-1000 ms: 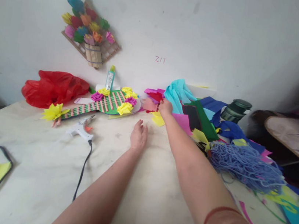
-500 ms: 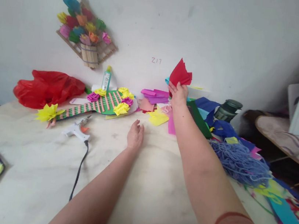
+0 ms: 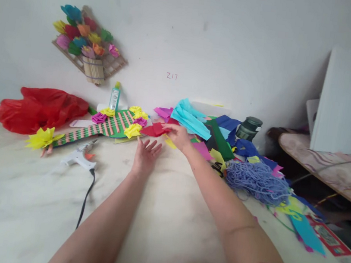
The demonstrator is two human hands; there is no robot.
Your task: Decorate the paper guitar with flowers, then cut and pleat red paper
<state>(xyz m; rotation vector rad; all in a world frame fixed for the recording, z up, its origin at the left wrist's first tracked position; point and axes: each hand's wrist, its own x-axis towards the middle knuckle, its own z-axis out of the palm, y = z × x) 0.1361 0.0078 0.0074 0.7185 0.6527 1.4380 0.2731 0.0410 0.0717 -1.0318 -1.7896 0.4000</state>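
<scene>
My right hand (image 3: 177, 136) pinches a piece of red paper (image 3: 154, 129) low over the paper pile, its fingers closed on the paper's right end. Below the red paper, my left hand (image 3: 146, 155) is palm up with its fingers spread, holding nothing. Behind my right hand lies a folded light-blue crepe paper (image 3: 190, 118). To the left rests a green paper guitar (image 3: 116, 125) with yellow and purple paper flowers on its body. In front of its neck, a white glue gun (image 3: 79, 157) lies on its side.
At left back sits a red plastic bag (image 3: 41, 110). A glue bottle (image 3: 114, 97) stands behind the guitar. Tangled blue yarn (image 3: 256, 181), black-handled scissors (image 3: 218, 168) and a dark green jar (image 3: 249, 129) are on the right. The glue gun's cord (image 3: 86, 197) runs toward the front.
My right hand has come down and left with the red paper, toward my left hand. My left fingers have spread. The light-blue paper now shows on top of the pile. The view has shifted right.
</scene>
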